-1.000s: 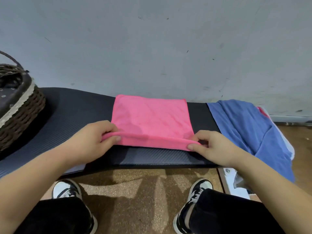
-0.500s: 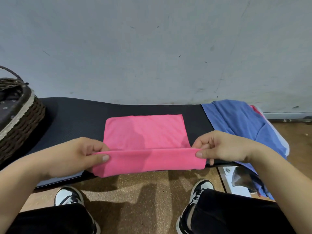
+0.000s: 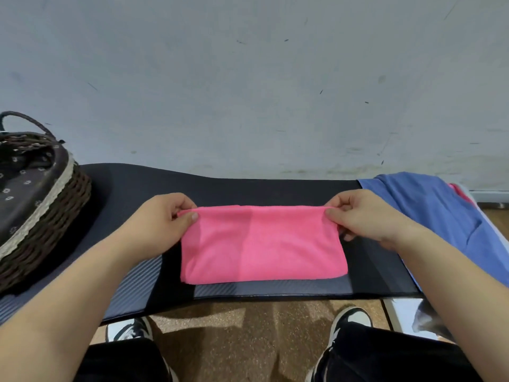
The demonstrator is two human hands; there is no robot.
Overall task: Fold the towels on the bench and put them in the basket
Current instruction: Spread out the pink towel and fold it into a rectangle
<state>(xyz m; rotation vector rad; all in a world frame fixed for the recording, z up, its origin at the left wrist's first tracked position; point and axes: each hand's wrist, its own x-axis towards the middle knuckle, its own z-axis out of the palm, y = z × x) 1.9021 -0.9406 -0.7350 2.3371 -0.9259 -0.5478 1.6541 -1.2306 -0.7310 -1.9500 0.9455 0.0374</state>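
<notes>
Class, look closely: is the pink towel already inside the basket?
No, the pink towel lies flat on the bench, apart from the basket.

One folded pink cloth towel [image 3: 261, 244], one crumpled blue cloth towel [image 3: 429, 210] and one brown wicker basket [image 3: 46, 216] are sitting on one black padded bench [image 3: 248, 188]. Two hands, left hand [image 3: 162, 224] and right hand [image 3: 366, 219], and two black-and-white sneakers [image 3: 349, 321] are showing.

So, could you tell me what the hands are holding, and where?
The left hand and right hand pinch the pink towel at its far corners.
</notes>
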